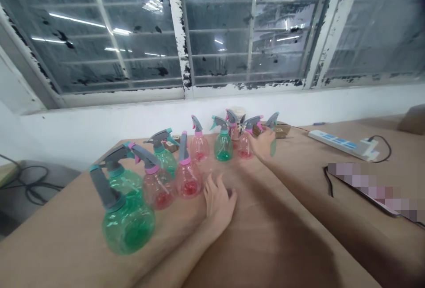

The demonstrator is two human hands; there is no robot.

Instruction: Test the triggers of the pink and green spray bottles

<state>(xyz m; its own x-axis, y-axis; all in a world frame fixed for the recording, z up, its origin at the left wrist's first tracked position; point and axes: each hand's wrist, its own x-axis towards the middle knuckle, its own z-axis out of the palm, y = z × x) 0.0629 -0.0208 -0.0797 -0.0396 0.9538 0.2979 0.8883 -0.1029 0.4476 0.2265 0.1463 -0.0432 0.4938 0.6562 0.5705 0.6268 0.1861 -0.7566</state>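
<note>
Upright pink and green spray bottles (188, 179)

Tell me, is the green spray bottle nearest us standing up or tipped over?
Standing up: the nearest green bottle has its round bottom on the table and its gray spray head on top.

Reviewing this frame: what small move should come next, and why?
Perhaps the right hand should secure the translucent green plastic spray bottle partly hidden behind it: it reaches there, but its hold is unclear. The left hand, open beside a translucent pink plastic spray bottle, looks free.
</note>
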